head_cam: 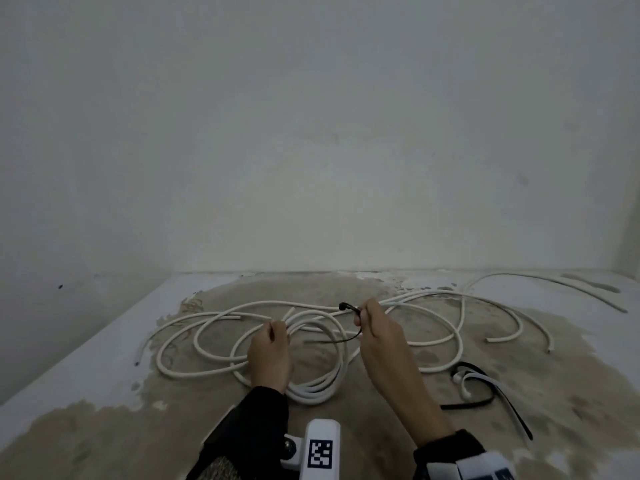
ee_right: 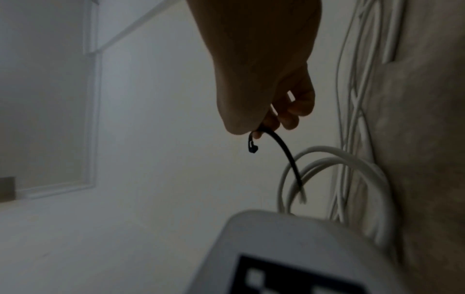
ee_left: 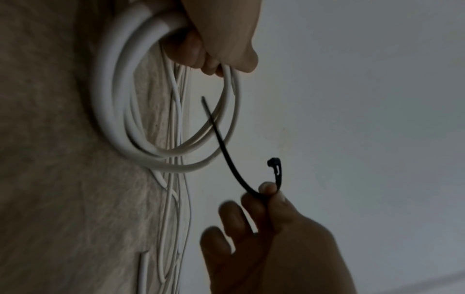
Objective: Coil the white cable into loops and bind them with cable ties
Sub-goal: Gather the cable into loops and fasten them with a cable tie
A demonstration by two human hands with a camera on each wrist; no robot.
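Observation:
A coil of white cable (head_cam: 311,389) stands in loops on the stained floor. My left hand (head_cam: 273,341) grips the top of those loops (ee_left: 130,123), fingers curled round them. To its right, my right hand (head_cam: 365,317) pinches a black cable tie (head_cam: 349,308) near its head between thumb and forefinger. The tie (ee_left: 226,155) curves down and its thin tail points into the coil's opening, apart from the cable (ee_right: 327,159). In the right wrist view the tie (ee_right: 284,153) hangs from my right hand (ee_right: 259,131).
More white cable (head_cam: 460,327) sprawls loose over the floor behind and to the right. Spare black and white ties (head_cam: 478,386) lie on the floor at the right. A pale wall (head_cam: 311,133) rises close behind. A wrist camera mount (head_cam: 320,448) sits low in view.

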